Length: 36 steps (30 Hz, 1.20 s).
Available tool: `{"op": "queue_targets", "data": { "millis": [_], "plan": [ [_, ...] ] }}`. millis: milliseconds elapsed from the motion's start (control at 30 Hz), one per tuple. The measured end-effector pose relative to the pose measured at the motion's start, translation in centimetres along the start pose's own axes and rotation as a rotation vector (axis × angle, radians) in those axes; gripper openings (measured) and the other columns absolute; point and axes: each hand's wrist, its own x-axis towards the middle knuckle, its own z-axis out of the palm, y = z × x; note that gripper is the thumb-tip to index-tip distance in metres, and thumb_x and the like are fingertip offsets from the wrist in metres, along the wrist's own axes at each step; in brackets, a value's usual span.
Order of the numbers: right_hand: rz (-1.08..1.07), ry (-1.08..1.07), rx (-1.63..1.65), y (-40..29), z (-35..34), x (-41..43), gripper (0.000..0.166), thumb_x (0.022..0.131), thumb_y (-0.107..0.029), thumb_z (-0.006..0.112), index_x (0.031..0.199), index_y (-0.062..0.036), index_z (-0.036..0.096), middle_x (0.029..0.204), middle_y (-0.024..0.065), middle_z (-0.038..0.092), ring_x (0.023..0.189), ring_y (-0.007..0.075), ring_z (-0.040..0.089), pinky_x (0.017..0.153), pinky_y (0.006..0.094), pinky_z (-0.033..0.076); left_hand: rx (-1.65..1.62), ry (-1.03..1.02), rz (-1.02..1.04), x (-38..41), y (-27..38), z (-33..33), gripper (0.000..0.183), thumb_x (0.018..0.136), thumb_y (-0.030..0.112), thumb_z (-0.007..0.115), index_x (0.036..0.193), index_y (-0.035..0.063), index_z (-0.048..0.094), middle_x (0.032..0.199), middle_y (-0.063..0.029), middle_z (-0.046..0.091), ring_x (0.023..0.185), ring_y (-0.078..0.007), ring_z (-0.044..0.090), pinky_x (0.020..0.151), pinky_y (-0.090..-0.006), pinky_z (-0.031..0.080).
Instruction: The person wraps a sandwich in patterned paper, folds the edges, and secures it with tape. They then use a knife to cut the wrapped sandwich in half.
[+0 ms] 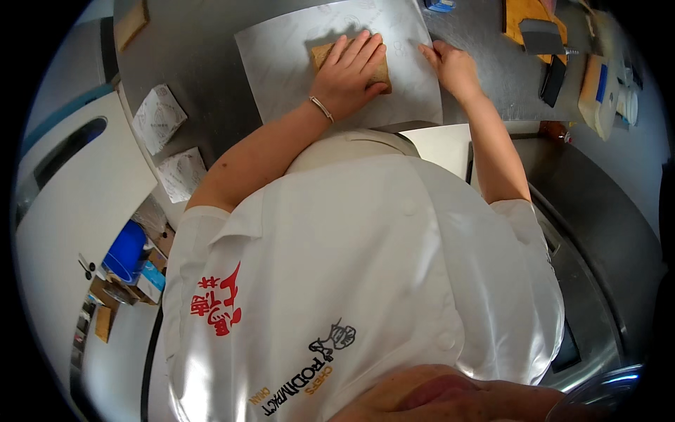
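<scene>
A square slice of toasted bread or a sandwich (384, 71) lies on a sheet of printed white paper (285, 79), on a stainless steel table (211, 63). My left hand (350, 74) rests flat on top of the bread, fingers spread, covering much of it. At the paper's right edge, my right hand (448, 66) has its thumb and forefinger at the rim; whether they pinch the paper is not clear.
Two paper-wrapped packets (158, 118) (182, 173) lie at the table's left edge. On the right are a cleaver (541, 37) on a wooden board (519, 13), a black object (553, 82) and a pale block (596, 97). A blue object (440, 5) stands at the back.
</scene>
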Motion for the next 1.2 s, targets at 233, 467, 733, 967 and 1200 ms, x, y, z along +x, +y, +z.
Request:
{"op": "queue_targets", "data": {
  "millis": [233, 467, 733, 967, 1200],
  "plan": [
    [-0.228, 0.020, 0.184, -7.4, -2.4, 0.5, 0.034, 0.093, -0.039, 0.057, 0.083, -0.0081, 0.069, 0.072, 0.0128, 0.067, 0.069, 0.0348, 0.064, 0.064, 0.0443, 0.051, 0.055, -0.010, 0.009, -0.3, -0.2, 0.2, 0.064, 0.082, 0.040, 0.068, 0.133, 0.0045, 0.052, 0.141, -0.0113, 0.049, 0.138, -0.0263, 0.038, 0.113, -0.0460, 0.027],
    [-0.091, -0.175, 0.610, -9.3, 1.1, 0.3, 0.032, 0.098, -0.031, 0.056, 0.082, -0.0035, 0.060, 0.067, 0.0053, 0.061, 0.060, 0.0142, 0.057, 0.058, 0.0310, 0.046, 0.289, -0.161, 0.016, -0.7, -0.4, 0.4, 0.054, 0.089, 0.034, 0.055, 0.133, 0.0032, 0.051, 0.138, -0.0102, 0.051, 0.139, -0.0254, 0.034, 0.116, -0.0450, 0.024],
    [-0.109, -0.102, 0.794, -8.0, 4.0, -1.3, 0.021, 0.095, -0.021, 0.058, 0.085, -0.0020, 0.056, 0.072, 0.0109, 0.061, 0.066, 0.0211, 0.058, 0.063, 0.0339, 0.048, 0.135, -0.012, 0.015, -0.8, -0.6, 0.7, 0.048, 0.089, 0.026, 0.053, 0.131, 0.0033, 0.053, 0.138, -0.0106, 0.051, 0.138, -0.0268, 0.036, 0.115, -0.0450, 0.024],
    [-0.096, -0.010, 0.838, -8.9, 4.6, -1.9, 0.020, 0.095, -0.020, 0.058, 0.085, -0.0031, 0.056, 0.073, 0.0103, 0.060, 0.065, 0.0213, 0.057, 0.063, 0.0337, 0.048, -0.224, 0.073, -0.088, -1.2, -1.3, -0.1, 0.053, 0.083, 0.009, 0.052, 0.135, -0.0013, 0.049, 0.146, -0.0168, 0.043, 0.140, -0.0279, 0.035, 0.116, -0.0427, 0.025],
    [-0.266, 0.158, 0.543, -10.2, 5.1, -1.8, 0.014, 0.088, -0.020, 0.062, 0.086, -0.0064, 0.058, 0.083, 0.0132, 0.063, 0.077, 0.0329, 0.061, 0.069, 0.0420, 0.050, -0.979, 0.061, -0.568, 1.0, -4.6, -1.3, 0.041, 0.092, 0.013, 0.055, 0.131, 0.0028, 0.055, 0.134, -0.0125, 0.056, 0.122, -0.0200, 0.053, 0.105, -0.0294, 0.039]
  ]
}}
